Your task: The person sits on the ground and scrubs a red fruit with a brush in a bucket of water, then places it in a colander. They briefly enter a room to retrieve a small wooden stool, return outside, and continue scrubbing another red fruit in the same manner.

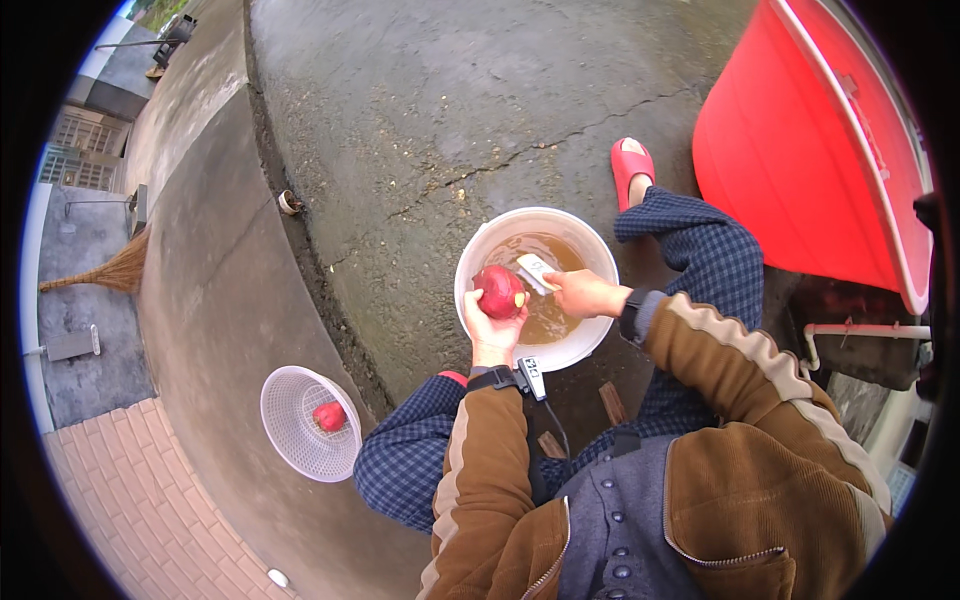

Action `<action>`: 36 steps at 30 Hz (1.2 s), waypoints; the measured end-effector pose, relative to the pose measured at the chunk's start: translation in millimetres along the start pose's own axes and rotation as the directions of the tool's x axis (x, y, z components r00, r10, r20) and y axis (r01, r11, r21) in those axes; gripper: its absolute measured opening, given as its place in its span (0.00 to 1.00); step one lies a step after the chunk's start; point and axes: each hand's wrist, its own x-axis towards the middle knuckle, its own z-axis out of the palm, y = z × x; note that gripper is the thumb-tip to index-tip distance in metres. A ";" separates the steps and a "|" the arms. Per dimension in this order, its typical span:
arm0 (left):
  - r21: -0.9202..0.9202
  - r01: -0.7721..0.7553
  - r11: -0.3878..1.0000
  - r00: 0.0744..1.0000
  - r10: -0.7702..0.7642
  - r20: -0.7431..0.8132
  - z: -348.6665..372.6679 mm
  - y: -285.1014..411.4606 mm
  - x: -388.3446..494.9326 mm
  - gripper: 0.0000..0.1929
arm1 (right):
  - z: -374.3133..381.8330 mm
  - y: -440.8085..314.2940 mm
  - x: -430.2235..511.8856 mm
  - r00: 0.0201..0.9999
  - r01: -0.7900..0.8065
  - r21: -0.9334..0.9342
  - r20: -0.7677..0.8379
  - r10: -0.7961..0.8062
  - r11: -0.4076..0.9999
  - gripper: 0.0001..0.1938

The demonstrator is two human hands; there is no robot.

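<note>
My left hand (496, 330) cradles a round, wet, red-skinned root vegetable (496, 291) over the left side of a white plastic bucket (551, 360). A pale yellow patch shows on the vegetable's right side. Gripped in my right hand (589, 293) is a white scrub brush (535, 270), its bristles facing down. The brush is just right of the vegetable, and a small gap seems to part them. Murky brown water (559, 326) fills part of the bucket below both hands. The bucket stands on the ground between my legs.
A white mesh basket (289, 442) holding another red root vegetable (328, 417) is at left. A large red tub (787, 165) rises at right, above a white pipe (862, 330). A gutter channel (300, 240) crosses the cracked, wet concrete. A straw broom (112, 270) leans farther left.
</note>
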 end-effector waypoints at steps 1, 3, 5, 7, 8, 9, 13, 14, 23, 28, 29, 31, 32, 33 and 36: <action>-0.014 0.023 1.000 0.999 -0.022 0.031 -2.1 -0.2 0.4 0.30 | 4.2 3.5 13.2 0.999 -0.034 -0.131 -0.013 0.033 0.991 0.21; -0.025 0.074 0.997 0.997 -0.074 0.006 -4.8 0.3 2.4 0.30 | 24.5 8.8 29.7 0.987 -0.159 -0.179 -0.027 0.157 0.971 0.18; 0.000 0.082 0.997 0.997 -0.082 0.002 -6.6 2.2 3.7 0.29 | 43.0 12.8 42.4 0.914 -0.401 0.044 -0.036 0.403 0.915 0.15; 0.020 0.064 0.998 0.997 -0.063 -0.041 -6.9 4.0 2.7 0.30 | 45.7 17.3 46.5 0.946 -0.101 -0.348 0.256 0.198 0.932 0.16; 0.015 0.059 0.998 0.998 -0.059 -0.025 -5.8 4.5 2.4 0.30 | 39.2 18.8 43.5 0.944 -0.063 -0.315 0.288 0.159 0.947 0.18; 0.022 0.064 0.998 0.997 -0.064 -0.033 -5.6 4.8 1.3 0.29 | 33.2 16.5 35.8 0.939 -0.254 -0.069 0.222 0.263 0.965 0.17; -0.116 0.020 0.993 0.992 -0.034 -0.121 5.4 -3.3 4.4 0.28 | -21.1 -3.1 -32.1 0.988 -0.150 0.419 0.096 0.120 0.896 0.24; -0.128 -0.030 0.991 0.994 0.015 -0.112 7.0 -7.2 4.3 0.27 | -23.5 -16.8 -52.8 0.989 0.063 0.326 -0.147 -0.015 0.943 0.24; 0.057 0.018 0.998 1.000 -0.019 0.021 18.1 -33.1 -2.6 0.26 | -0.1 -19.7 -10.0 0.934 -0.006 0.212 -0.349 0.081 0.977 0.18; 0.082 0.075 0.994 0.977 -0.090 0.194 9.1 -12.6 -13.6 0.30 | 21.1 19.7 26.4 0.949 -0.311 -0.088 0.025 0.315 0.946 0.19; 0.078 0.067 0.995 0.979 -0.080 0.187 6.0 -9.7 -16.0 0.30 | 28.0 22.5 29.5 0.966 -0.257 -0.126 -0.047 0.253 0.958 0.17; 0.081 0.068 0.994 0.977 -0.083 0.194 2.2 -7.3 -20.2 0.33 | 41.6 25.5 36.3 0.917 -0.308 0.016 -0.261 0.301 0.951 0.16; 0.067 0.053 0.996 0.984 -0.064 0.164 0.4 -5.9 -22.9 0.33 | 46.4 25.6 42.3 0.865 -0.402 0.092 -0.288 0.411 0.911 0.17; 0.055 0.066 0.996 0.983 -0.074 0.170 -0.6 -4.3 -24.5 0.32 | 48.3 28.8 45.6 0.887 -0.428 0.071 -0.158 0.434 0.901 0.16; -0.035 0.037 0.999 0.992 -0.032 0.120 -0.5 -1.2 -25.0 0.32 | 40.0 30.4 46.2 0.928 0.011 -0.329 0.355 0.113 0.944 0.19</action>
